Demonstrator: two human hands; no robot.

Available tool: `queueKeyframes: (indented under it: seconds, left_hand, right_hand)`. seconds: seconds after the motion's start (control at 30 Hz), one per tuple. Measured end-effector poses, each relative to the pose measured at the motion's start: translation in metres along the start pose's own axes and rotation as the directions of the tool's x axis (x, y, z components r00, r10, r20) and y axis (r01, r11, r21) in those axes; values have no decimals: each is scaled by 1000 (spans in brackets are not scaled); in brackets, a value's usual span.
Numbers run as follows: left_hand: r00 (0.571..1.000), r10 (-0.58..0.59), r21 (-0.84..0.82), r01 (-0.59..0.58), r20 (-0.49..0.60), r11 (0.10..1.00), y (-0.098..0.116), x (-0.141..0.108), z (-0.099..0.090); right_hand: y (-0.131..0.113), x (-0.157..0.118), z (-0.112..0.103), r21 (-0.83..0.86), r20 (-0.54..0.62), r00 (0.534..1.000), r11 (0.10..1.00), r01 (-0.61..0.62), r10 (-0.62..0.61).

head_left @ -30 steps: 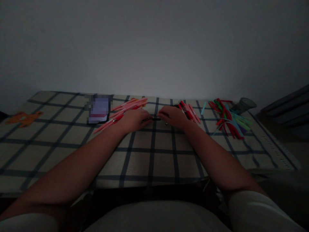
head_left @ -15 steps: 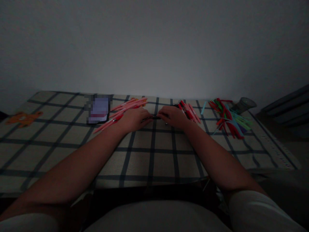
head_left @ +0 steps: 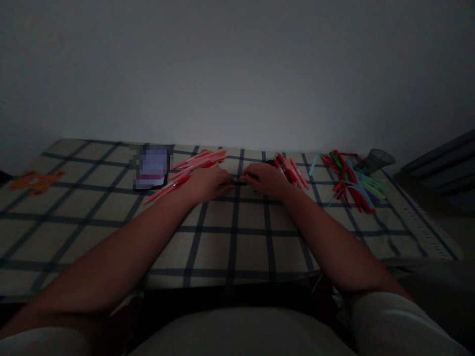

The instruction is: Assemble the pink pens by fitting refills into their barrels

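Observation:
Over the middle of the checked cloth, my left hand (head_left: 211, 184) and my right hand (head_left: 265, 178) face each other with fingertips pinched. Between them lies a thin dark pen-like piece (head_left: 240, 183), each hand closed on one end; its exact kind is too dim to make out. Pink pens (head_left: 198, 160) with red parts lie in a loose row behind and beside my left hand, partly covered by it. Just past my right hand is a second group of red and pink pen parts (head_left: 291, 171), with something black at its left edge.
A phone (head_left: 152, 168) with a lit, blurred screen lies left of the pens. Farther left is an orange flat cutout (head_left: 36, 182). Colourful strips (head_left: 351, 180) are heaped on the right, by a clear cup (head_left: 378, 160). A checked tablecloth (head_left: 230, 252) covers the table, against a wall.
Both hands stay in nearly the same place. The fingers and the dark piece between them have shifted only very slightly.

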State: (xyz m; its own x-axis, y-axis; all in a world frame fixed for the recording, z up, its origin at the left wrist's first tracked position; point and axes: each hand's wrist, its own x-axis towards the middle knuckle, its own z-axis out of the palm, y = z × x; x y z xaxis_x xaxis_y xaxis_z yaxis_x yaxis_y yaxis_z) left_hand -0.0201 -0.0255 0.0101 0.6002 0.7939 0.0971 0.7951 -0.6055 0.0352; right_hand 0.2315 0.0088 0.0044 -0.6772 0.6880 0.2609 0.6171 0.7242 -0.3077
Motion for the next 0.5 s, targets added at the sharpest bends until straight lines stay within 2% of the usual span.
queueKeyframes:
  seconds: [0.2,0.5]
  left_hand:
    - [1000,8,2,-8,13,1000,-1,1,5]
    - [999,-4,16,4,39,1000,4,0,-1]
  right_hand:
    - [-2,-1,0,-15,29,999,1000,-28,28]
    - [-2,-1,6,-34,80,997,999,-20,23]
